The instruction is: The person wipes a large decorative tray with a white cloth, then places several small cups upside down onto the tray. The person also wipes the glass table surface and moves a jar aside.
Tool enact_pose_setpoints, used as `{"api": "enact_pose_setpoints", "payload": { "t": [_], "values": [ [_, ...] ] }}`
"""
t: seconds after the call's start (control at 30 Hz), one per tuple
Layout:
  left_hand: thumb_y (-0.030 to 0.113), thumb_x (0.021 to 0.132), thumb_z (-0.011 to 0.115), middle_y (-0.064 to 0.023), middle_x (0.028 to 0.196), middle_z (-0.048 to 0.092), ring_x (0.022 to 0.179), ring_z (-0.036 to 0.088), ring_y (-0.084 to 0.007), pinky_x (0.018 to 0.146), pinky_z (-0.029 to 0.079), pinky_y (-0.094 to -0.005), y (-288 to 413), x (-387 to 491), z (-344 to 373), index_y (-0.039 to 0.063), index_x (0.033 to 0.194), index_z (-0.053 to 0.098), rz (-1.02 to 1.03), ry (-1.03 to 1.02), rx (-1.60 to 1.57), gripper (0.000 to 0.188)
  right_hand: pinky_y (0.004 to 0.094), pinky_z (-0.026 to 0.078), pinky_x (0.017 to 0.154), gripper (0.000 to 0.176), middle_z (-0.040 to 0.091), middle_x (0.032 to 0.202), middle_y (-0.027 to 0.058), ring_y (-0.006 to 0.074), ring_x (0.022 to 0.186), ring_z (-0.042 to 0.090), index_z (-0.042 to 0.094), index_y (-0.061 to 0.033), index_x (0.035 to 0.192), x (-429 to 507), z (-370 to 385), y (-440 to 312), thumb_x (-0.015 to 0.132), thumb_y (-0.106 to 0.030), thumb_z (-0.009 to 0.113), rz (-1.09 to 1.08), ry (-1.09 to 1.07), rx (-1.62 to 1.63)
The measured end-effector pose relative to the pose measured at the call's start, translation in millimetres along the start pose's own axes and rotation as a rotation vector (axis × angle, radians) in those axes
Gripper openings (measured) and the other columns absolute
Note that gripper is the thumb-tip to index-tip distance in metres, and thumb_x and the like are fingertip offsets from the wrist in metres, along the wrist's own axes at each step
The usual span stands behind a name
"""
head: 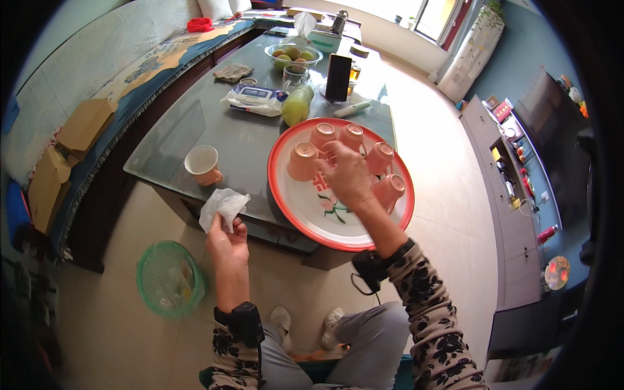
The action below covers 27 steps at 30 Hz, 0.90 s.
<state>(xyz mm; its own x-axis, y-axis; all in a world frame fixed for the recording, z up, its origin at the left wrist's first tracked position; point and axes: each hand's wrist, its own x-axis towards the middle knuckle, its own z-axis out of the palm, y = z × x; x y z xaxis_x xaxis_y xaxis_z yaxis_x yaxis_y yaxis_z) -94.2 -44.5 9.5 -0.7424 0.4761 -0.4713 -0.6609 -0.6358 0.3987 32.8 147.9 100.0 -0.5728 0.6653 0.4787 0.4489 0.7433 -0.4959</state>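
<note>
My left hand point(229, 243) pinches a crumpled white tissue point(223, 204) in front of the table's near edge. Just beyond it a pink cup point(204, 168) stands upright on the glass-topped table, its white inside showing. On the right, a round enamel tray point(312, 214) with a red rim and a painted flower holds several pink cups turned upside down. My right hand point(346, 173) reaches over the tray with its fingers by the handle side of the left upside-down cup point(302, 163); whether the fingertips touch it I cannot tell.
Behind the tray lie a green-yellow melon or similar fruit point(296, 108), a wet wipes pack point(256, 100), a green-white marker-like object point(352, 109) and an upright phone point(338, 78). A green mesh basket point(170, 278) stands on the floor at left, a sofa point(141, 68) beyond.
</note>
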Motion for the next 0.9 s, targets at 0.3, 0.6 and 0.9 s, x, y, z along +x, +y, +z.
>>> {"api": "enact_pose_setpoints", "payload": {
  "t": [0.3, 0.6, 0.9],
  "values": [
    [0.022, 0.090, 0.050, -0.0021, 0.079, 0.059, 0.058, 0.053, -0.0132, 0.048, 0.043, -0.0252, -23, -5, 8, 0.007, 0.093, 0.055, -0.002, 0.027, 0.130, 0.016, 0.0393, 0.035, 0.098, 0.060, 0.053, 0.118, 0.0149, 0.0346, 0.118, 0.040, 0.050, -0.0048, 0.118, 20, 25, 44, 0.068, -0.027, 0.073, 0.068, -0.347, 0.105],
    [0.021, 0.090, 0.049, -0.0011, 0.075, 0.059, 0.058, 0.052, -0.0123, 0.048, 0.042, -0.0251, -27, -5, 15, 0.007, 0.094, 0.056, 0.010, 0.020, 0.167, 0.016, 0.0395, 0.035, 0.099, 0.060, 0.055, 0.114, 0.0149, 0.0330, 0.111, 0.044, 0.052, -0.0091, 0.118, 21, 22, 44, 0.066, -0.029, 0.074, -0.046, -0.358, 0.030],
    [0.020, 0.090, 0.051, -0.0014, 0.075, 0.059, 0.058, 0.052, -0.0125, 0.048, 0.042, -0.0249, -23, -5, 13, 0.006, 0.094, 0.056, 0.019, -0.005, 0.161, 0.015, 0.0370, 0.038, 0.094, 0.062, 0.056, 0.111, 0.0170, 0.0282, 0.111, 0.049, 0.051, -0.0075, 0.120, 46, -9, 49, 0.066, -0.025, 0.075, 0.041, -0.587, 0.243]
  ]
}}
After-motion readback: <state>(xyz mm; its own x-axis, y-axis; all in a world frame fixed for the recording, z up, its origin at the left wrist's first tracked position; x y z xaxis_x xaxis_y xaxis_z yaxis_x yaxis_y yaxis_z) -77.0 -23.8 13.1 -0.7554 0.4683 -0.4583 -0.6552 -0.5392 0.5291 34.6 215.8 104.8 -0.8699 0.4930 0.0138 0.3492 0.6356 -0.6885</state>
